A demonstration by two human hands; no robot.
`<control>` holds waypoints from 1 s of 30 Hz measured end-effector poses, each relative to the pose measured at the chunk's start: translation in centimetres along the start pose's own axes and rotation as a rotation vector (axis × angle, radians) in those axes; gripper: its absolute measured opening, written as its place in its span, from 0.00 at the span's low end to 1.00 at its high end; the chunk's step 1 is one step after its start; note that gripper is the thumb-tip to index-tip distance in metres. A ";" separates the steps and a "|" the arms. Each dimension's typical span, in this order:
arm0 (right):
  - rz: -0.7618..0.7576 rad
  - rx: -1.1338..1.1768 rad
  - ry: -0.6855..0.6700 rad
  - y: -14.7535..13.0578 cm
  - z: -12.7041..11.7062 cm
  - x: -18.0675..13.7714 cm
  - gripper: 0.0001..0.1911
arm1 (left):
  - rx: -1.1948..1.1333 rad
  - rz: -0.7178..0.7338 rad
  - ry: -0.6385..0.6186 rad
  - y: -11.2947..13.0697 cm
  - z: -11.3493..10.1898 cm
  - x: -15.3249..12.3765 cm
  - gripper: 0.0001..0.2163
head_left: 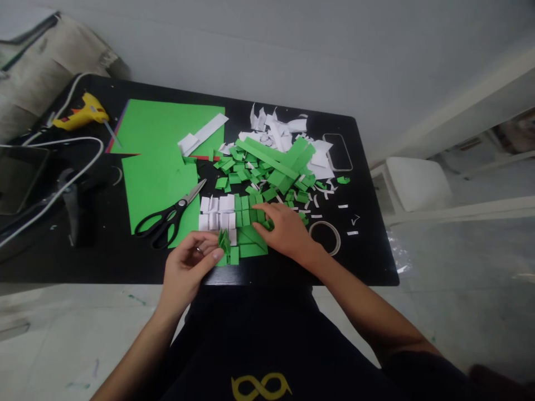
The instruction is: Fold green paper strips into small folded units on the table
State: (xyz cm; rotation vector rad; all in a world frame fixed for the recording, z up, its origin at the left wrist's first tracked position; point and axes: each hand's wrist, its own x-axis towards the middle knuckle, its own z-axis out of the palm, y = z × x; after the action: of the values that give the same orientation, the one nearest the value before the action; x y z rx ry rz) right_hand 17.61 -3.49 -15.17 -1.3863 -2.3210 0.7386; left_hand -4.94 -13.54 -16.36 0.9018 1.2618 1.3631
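Note:
My left hand [191, 266] is at the near edge of the black table [363, 262], fingers closed in a pinch on a small folded green paper piece [224, 242]. My right hand [284, 228] reaches over rows of folded green pieces [246, 209] and folded white pieces [215, 213]; its fingers curl down onto the green ones, and what they grip, if anything, is hidden. Beyond lies a heap of green paper strips and offcuts [271, 164].
Black-handled scissors [169, 217] lie on green paper sheets [161, 150] at the left. A yellow glue gun [81, 113] and white cable [62, 186] sit far left. White paper scraps [278, 128], a phone [337, 152] and a tape ring [328, 235] are at the right.

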 end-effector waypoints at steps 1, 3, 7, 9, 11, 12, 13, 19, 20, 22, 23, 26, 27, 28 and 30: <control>-0.001 -0.012 -0.007 0.0 0.1 0.1 0.19 | 0.003 -0.001 0.001 0.0 0.0 0.0 0.10; 0.001 -0.025 -0.020 0.0 0.3 0.1 0.19 | 0.007 -0.001 0.003 0.1 0.1 0.0 0.10; 0.017 -0.016 -0.048 -0.1 0.1 0.2 0.21 | 0.011 -0.005 0.002 0.1 0.1 0.0 0.10; 0.018 0.009 -0.061 0.0 -0.1 0.2 0.21 | 0.011 -0.016 -0.001 0.0 0.1 0.0 0.10; 0.009 0.052 -0.057 0.2 -0.4 0.2 0.20 | 0.007 -0.024 -0.001 0.0 0.1 0.0 0.10; 0.001 0.080 -0.046 0.4 -0.5 0.1 0.20 | 0.003 -0.025 0.000 0.0 0.1 0.0 0.11; -0.007 0.113 -0.034 0.5 -0.6 0.1 0.19 | 0.000 -0.026 0.002 -0.1 0.0 0.0 0.11; -0.021 0.262 -0.012 1.3 -1.3 -0.4 0.18 | 0.017 -0.038 0.009 -0.3 -0.2 0.0 0.11; -0.019 0.268 -0.009 1.3 -1.4 -0.4 0.18 | 0.020 -0.038 0.010 -0.3 -0.2 0.0 0.11; -0.013 0.278 -0.008 1.4 -1.6 -0.4 0.18 | 0.018 -0.033 0.010 -0.3 -0.2 -0.1 0.11; -0.009 0.284 -0.010 1.3 -1.7 -0.4 0.18 | 0.013 -0.031 0.009 -0.3 -0.3 -0.1 0.11; -0.002 0.293 -0.010 1.3 -1.7 -0.3 0.18 | 0.006 -0.028 0.005 -0.3 -0.2 0.0 0.11; -0.004 0.295 -0.005 1.2 -1.6 -0.3 0.18 | 0.007 -0.028 0.005 -0.3 -0.2 0.0 0.11; -0.005 0.298 0.000 1.1 -1.6 -0.3 0.19 | 0.007 -0.027 0.007 -0.3 -0.2 0.0 0.11; 0.002 0.314 0.015 0.7 -1.5 -0.4 0.22 | 0.005 -0.024 0.009 -0.2 -0.1 0.0 0.11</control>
State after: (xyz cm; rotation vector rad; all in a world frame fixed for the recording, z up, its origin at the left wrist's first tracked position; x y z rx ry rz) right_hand 19.06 -3.18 -14.34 -1.2483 -2.0812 1.0369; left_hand -5.01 -13.59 -16.60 0.8823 1.2798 1.3475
